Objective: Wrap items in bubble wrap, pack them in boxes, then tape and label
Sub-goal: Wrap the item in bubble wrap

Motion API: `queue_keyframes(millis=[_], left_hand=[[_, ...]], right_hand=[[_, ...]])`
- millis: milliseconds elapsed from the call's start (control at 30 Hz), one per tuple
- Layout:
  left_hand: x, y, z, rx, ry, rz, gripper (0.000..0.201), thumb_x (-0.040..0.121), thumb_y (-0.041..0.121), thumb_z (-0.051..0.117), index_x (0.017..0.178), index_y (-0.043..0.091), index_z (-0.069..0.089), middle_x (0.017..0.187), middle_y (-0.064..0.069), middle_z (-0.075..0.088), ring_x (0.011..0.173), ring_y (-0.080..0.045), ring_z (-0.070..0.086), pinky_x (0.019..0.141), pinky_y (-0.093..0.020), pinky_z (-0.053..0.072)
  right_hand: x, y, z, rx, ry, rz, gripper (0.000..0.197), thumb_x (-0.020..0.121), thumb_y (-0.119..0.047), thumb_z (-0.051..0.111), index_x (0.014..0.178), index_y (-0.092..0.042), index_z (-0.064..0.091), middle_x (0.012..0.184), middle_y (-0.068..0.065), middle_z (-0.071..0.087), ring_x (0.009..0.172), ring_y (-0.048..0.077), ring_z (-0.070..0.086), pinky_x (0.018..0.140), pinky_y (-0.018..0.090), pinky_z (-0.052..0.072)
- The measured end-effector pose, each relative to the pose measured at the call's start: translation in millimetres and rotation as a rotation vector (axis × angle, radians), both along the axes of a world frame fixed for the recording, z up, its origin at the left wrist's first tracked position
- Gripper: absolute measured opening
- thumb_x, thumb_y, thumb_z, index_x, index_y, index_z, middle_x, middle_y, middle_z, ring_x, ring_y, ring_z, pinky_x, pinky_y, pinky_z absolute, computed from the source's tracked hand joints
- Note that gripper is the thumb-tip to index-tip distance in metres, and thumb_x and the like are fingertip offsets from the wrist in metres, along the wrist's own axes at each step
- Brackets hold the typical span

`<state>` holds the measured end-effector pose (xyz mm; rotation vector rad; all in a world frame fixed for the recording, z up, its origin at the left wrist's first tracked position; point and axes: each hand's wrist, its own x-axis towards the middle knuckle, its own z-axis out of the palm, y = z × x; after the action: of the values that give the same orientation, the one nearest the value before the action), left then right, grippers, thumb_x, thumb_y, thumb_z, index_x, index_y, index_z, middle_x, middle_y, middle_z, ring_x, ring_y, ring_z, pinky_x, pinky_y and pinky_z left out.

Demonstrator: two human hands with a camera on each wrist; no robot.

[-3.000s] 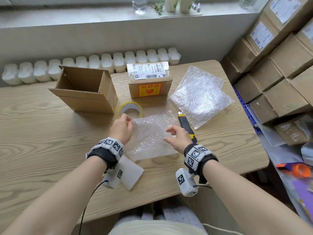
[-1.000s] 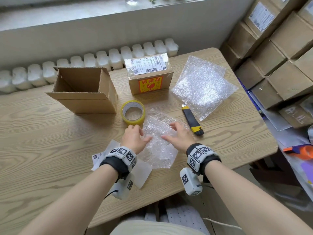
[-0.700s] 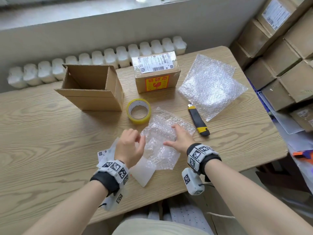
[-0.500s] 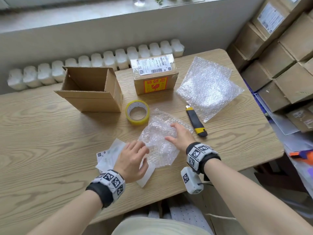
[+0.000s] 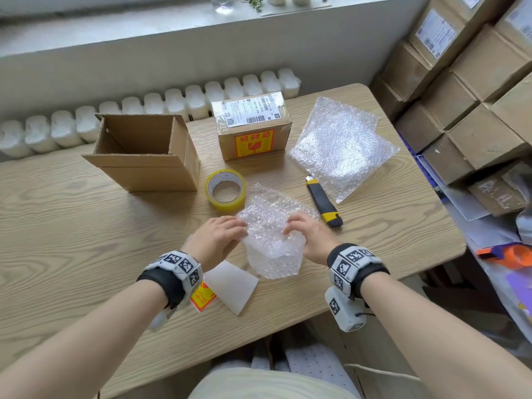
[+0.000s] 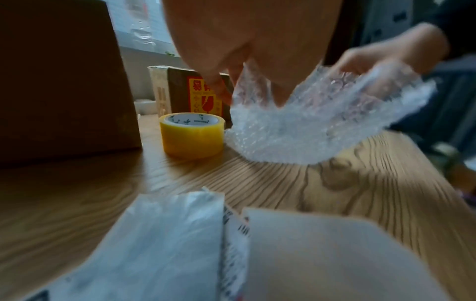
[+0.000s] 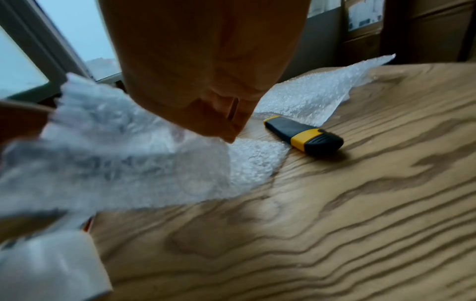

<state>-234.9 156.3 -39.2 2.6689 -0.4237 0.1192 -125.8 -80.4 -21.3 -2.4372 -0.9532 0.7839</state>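
Left hand (image 5: 214, 240) and right hand (image 5: 312, 239) both grasp one bubble-wrap bundle (image 5: 272, 240) at bench (image 5: 72, 231) centre; at 12 o'clock, one sealed box (image 5: 253, 128) bearing a barcode label and a red-and-yellow sticker, one tape roll (image 5: 226, 190), one open box (image 5: 144, 154).

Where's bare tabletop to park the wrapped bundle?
Bare wood lies left of the left hand, in front of the open box, and at the near right corner past the knife. Crowded: around the tape roll, bundle and labels.
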Motion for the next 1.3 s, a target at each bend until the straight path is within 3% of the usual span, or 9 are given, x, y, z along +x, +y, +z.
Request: queue_keyframes(millis=[133, 267, 400, 567, 767, 900, 1033, 1167, 1300], left_hand=[[11, -6, 6, -0.205, 0.175, 0.241, 0.017, 0.090, 0.019, 0.060, 0.101, 0.009, 0.068, 0.096, -0.006, 0.070, 0.089, -0.025, 0.065, 0.076, -0.039, 0.053], [24, -7, 13, -0.260, 0.333, 0.335, 0.020, 0.093, 0.028, 0.057, 0.104, 0.013, 0.065, 0.103, 0.004, 0.067, 0.095, -0.011, 0.060, 0.083, -0.029, 0.046], [31, -1, 12, -0.310, 0.442, 0.404, 0.017, 0.094, 0.028, 0.054, 0.092, 0.016, 0.066, 0.094, 0.006, 0.067, 0.086, -0.012, 0.061, 0.078, -0.031, 0.047], [41, -8, 14, -0.334, 0.540, 0.539, 0.016, 0.098, 0.021, 0.045, 0.099, 0.010, 0.056, 0.087, 0.003, 0.059, 0.076, -0.012, 0.052, 0.067, -0.027, 0.037], [48, -13, 12, -0.583, 0.488, 0.651, 0.017, 0.097, 0.019, 0.050, 0.098, 0.005, 0.060, 0.084, -0.001, 0.068, 0.080, -0.013, 0.065, 0.077, -0.029, 0.049], [54, -16, 20, -0.707, 0.404, 0.641, 0.022, 0.098, 0.017, 0.047, 0.088, 0.005, 0.064, 0.076, 0.005, 0.067, 0.069, -0.001, 0.063, 0.071, -0.016, 0.047], [59, -17, 31, -0.724, 0.372, 0.672, 0.023, 0.097, 0.019, 0.049, 0.082, 0.011, 0.064, 0.076, 0.006, 0.066, 0.072, -0.006, 0.059, 0.063, -0.007, 0.044], [60, -18, 30, -0.692, 0.417, 0.727, 0.020, 0.096, 0.021, 0.052, 0.084, 0.010, 0.064, 0.071, 0.006, 0.068, 0.068, -0.005, 0.061, 0.064, -0.016, 0.045], [60, -20, 18, -0.572, 0.458, 0.814, 0.022, 0.091, 0.025, 0.059, 0.075, 0.011, 0.062, 0.067, 0.002, 0.065, 0.065, -0.011, 0.060, 0.064, -0.026, 0.046]], right_hand=[[-8, -12, 8, -0.081, 0.051, 0.077, 0.062, 0.073, 0.009, 0.062, 0.122, -0.023, 0.044, 0.147, -0.003, 0.035, 0.129, 0.021, 0.043, 0.101, 0.039, 0.043], [-13, -12, 1, 0.016, 0.184, -0.132, 0.040, 0.079, -0.028, 0.073, 0.116, -0.020, 0.059, 0.148, -0.005, 0.037, 0.136, 0.012, 0.034, 0.108, 0.023, 0.023], [-9, -7, -8, 0.257, 0.389, -0.530, 0.023, 0.089, -0.033, 0.062, 0.071, -0.023, 0.071, 0.100, 0.003, 0.071, 0.094, 0.018, 0.064, 0.089, 0.033, 0.047], [0, -4, -15, 0.152, 0.304, -0.560, 0.037, 0.098, -0.022, 0.048, 0.061, -0.017, 0.053, 0.064, -0.001, 0.052, 0.065, 0.013, 0.049, 0.067, 0.030, 0.036], [14, 0, -16, 0.233, 0.314, -0.612, 0.020, 0.091, -0.003, 0.048, 0.104, -0.011, 0.061, 0.098, 0.008, 0.062, 0.079, 0.018, 0.055, 0.069, 0.029, 0.043], [22, -2, -8, 0.321, 0.401, -0.571, 0.025, 0.074, -0.014, 0.078, 0.095, -0.015, 0.066, 0.104, 0.001, 0.066, 0.101, 0.015, 0.060, 0.092, 0.028, 0.045], [34, -1, 1, 0.402, 0.370, -0.631, 0.013, 0.079, -0.023, 0.075, 0.068, -0.016, 0.070, 0.100, 0.003, 0.067, 0.099, 0.016, 0.061, 0.093, 0.029, 0.043], [39, 1, -7, 0.341, 0.380, -0.663, 0.040, 0.089, -0.027, 0.064, 0.052, -0.011, 0.057, 0.055, -0.006, 0.058, 0.056, 0.010, 0.055, 0.061, 0.027, 0.041], [38, 4, -15, 0.214, 0.369, -0.719, 0.053, 0.090, -0.024, 0.061, 0.044, -0.017, 0.037, 0.039, -0.011, 0.039, 0.046, 0.011, 0.035, 0.051, 0.027, 0.028]])
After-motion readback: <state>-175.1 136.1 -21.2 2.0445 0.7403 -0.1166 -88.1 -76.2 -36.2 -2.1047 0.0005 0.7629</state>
